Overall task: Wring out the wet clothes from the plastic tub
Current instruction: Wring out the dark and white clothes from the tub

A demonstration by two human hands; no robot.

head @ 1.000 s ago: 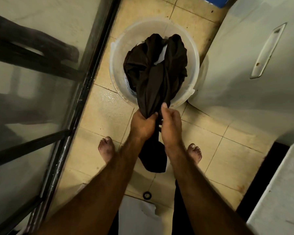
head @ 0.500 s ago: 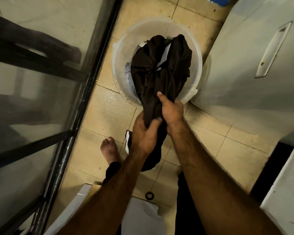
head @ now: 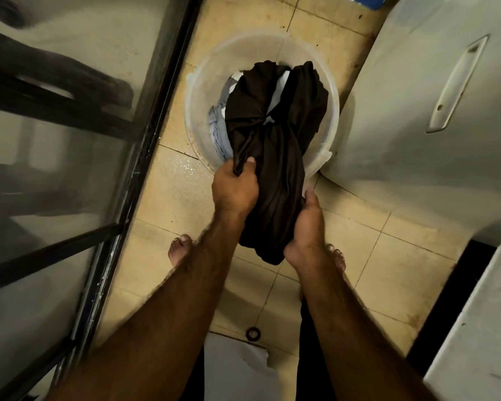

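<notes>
Wet yellowish floor tiles [head: 168, 195] carry a translucent plastic tub [head: 203, 91]. A dark garment [head: 275, 134] trails out of it — left hand [head: 235, 189] clenched on a fold, right hand [head: 307, 224] apparently gripping lower, fingers hidden; pale clothes [head: 217, 125] lie beneath.

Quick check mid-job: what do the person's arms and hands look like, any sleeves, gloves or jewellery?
The left arm and right arm are bare to the frame's edge: no sleeves in view, hair on both. The left hand and right hand wear no gloves; no watch, bracelet or ring shows.
</notes>
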